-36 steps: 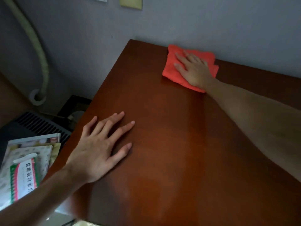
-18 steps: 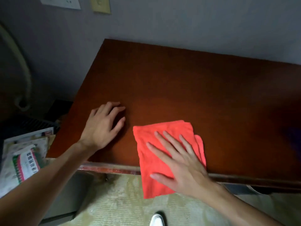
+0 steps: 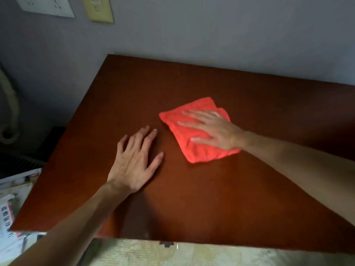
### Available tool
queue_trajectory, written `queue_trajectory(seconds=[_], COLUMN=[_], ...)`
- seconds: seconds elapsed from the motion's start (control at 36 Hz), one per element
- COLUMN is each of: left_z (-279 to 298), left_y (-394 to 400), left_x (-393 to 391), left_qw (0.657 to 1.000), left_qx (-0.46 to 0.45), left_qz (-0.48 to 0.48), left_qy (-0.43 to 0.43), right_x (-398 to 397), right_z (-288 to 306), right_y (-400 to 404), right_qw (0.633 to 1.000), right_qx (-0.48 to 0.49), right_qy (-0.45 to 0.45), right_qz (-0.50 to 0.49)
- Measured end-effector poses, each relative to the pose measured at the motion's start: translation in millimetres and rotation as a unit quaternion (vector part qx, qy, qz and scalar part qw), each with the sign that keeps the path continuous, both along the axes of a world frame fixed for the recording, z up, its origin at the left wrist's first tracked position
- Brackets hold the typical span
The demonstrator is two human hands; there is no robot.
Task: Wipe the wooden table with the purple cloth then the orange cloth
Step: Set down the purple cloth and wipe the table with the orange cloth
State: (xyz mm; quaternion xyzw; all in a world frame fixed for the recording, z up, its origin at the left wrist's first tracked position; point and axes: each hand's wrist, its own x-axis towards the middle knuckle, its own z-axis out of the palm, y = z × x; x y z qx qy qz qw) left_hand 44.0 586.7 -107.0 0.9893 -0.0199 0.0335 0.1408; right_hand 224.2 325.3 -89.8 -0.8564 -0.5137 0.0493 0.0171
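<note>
Setting: dim room, grey wall behind, wooden table pushed against it, reddish-brown top with a soft sheen.
Right hand: flat, palm down, fingers spread and pointing left, pressed on top of the orange cloth; not clenched, nothing pinched between the fingers.
Right forearm: bare, reaching in from the right edge of the view, low over the tabletop.
Left hand: flat on the bare wood, palm down, fingers fanned and pointing toward the wall, thumb out to the right; holding nothing.
Left forearm: bare, coming up from the lower left corner, crossing the table's near edge.
Gap between hands: left fingertips near the cloth's left edge, not touching it.
Orange cloth: folded into a rough rectangle, lying flat around the middle of the tabletop, a little right of centre, its long side tilted; near corner and left edge free of the hand, far part covered by it.
Purple cloth: not seen anywhere in view.
Tabletop around the cloth: bare wood on all sides, darker toward the far right.
Wall plates: white socket plate and yellowish switch plate at upper left.
Left of table: pale hose curving down the wall; stack of printed papers low beside the table's left edge, text too blurred to read.
Below near edge: pale patterned floor.
</note>
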Motion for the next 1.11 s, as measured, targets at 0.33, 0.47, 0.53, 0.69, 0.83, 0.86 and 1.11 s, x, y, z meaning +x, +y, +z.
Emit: queue_trajectory(seconds=[0.33, 0.47, 0.53, 0.69, 0.83, 0.86, 1.11], left_z=[0, 0, 0, 0, -1, 0, 10], left_y=[2, 3, 3, 3, 3, 3, -6], left_x=[10, 11, 10, 10, 7, 8, -4], left_qw=[0.999, 0.998, 0.998, 0.998, 0.998, 0.998, 0.998], left_qx=[0.023, 0.037, 0.037, 0.037, 0.027, 0.022, 0.023], left_qz=[-0.029, -0.034, -0.032, -0.036, -0.051, -0.048, -0.054], left_qy=[0.032, 0.029, 0.031, 0.03, 0.017, 0.015, -0.015], right_x=[198, 214, 207, 153, 57, 34, -207], right_z=[1, 0, 1, -1, -4, -5, -15], right_y=[48, 56, 57, 56, 25, 18, -59], right_qw=[0.976, 0.962, 0.956, 0.912, 0.911, 0.913, 0.95], right_qx=[0.041, 0.053, 0.058, 0.07, 0.08, 0.079, 0.084], right_qy=[-0.016, -0.024, -0.02, 0.015, 0.016, 0.018, -0.024], right_qz=[-0.213, -0.265, -0.288, -0.404, -0.405, -0.401, -0.3])
